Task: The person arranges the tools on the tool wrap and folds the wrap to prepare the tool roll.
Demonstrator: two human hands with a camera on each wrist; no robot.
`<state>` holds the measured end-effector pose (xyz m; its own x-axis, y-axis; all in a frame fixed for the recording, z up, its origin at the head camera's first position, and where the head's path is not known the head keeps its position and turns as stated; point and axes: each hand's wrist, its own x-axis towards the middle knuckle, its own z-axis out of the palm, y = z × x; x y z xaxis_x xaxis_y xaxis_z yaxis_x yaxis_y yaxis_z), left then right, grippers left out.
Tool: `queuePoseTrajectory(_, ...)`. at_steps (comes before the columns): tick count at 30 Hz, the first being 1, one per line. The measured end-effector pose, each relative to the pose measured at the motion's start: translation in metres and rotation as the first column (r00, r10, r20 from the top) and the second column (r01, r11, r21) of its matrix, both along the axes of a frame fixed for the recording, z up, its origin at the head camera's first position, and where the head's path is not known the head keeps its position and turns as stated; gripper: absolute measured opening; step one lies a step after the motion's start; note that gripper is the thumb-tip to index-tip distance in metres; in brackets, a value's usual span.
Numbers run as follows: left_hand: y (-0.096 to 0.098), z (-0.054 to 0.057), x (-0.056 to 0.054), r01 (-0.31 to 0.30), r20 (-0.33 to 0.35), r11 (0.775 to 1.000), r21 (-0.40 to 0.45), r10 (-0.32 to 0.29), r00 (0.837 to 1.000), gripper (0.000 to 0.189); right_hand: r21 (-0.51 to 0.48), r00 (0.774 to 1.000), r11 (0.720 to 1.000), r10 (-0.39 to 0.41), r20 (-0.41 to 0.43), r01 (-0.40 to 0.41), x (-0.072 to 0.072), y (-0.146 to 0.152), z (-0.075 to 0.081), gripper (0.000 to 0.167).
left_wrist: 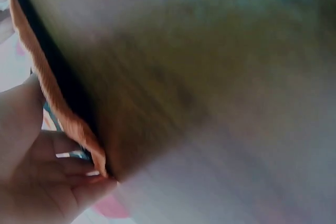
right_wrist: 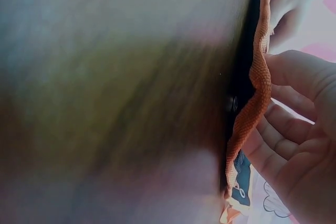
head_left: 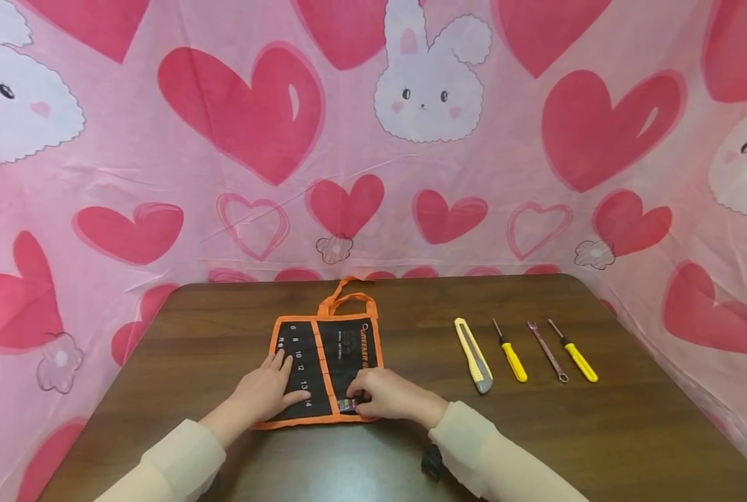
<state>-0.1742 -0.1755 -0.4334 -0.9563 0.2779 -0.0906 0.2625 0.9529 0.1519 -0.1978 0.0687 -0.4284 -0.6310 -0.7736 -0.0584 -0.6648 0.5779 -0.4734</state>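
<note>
A black tool pouch (head_left: 298,380) with orange trim lies flat on the table, printed with numbers on its left panel. My left hand (head_left: 263,390) rests on that panel with fingers spread. In the left wrist view, the same hand (left_wrist: 47,182) lies along the pouch's orange edge (left_wrist: 47,82). My right hand (head_left: 389,395) bends its fingers over the lower right panel, beside a small colour-printed label (head_left: 347,405). The right wrist view shows that hand's thumb (right_wrist: 294,69) at the orange border (right_wrist: 260,72). Whether it pinches anything is hidden.
To the right of the pouch lie a yellow utility knife (head_left: 473,355), a yellow-handled screwdriver (head_left: 513,359), a wrench (head_left: 548,352) and a second screwdriver (head_left: 579,359). Orange straps (head_left: 345,300) extend behind the pouch. A small black object (head_left: 432,462) sits by the right sleeve. Pink heart-patterned cloth (head_left: 348,139) surrounds the table.
</note>
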Motion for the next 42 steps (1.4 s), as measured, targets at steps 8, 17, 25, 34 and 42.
queuePoseTrajectory(8,-0.013,0.003,-0.002,0.036,0.051,0.997,0.068,-0.040,0.998,0.078,-0.031,0.999,0.999,-0.024,0.026,0.024,0.000,0.007,0.002,0.020)
queuePoseTrajectory(17,-0.026,-0.001,-0.004,0.077,0.062,0.991,0.105,-0.084,0.995,0.079,-0.124,0.992,0.984,-0.127,-0.002,0.125,-0.010,0.039,0.008,0.025)
queuePoseTrajectory(25,-0.031,-0.002,-0.002,0.122,0.047,0.984,0.131,-0.130,0.990,0.079,-0.230,0.950,0.929,-0.309,-0.044,0.291,-0.022,0.082,0.012,0.032)
queuePoseTrajectory(34,-0.031,-0.004,-0.002,0.131,0.033,0.985,0.114,-0.135,0.990,0.078,-0.234,0.791,0.797,-0.594,-0.142,0.557,-0.032,0.127,0.018,0.038)
queuePoseTrajectory(42,-0.029,-0.003,-0.001,0.123,0.040,0.988,0.099,-0.127,0.991,0.078,-0.156,0.740,0.758,-0.652,-0.165,0.634,-0.033,0.152,0.013,0.049)
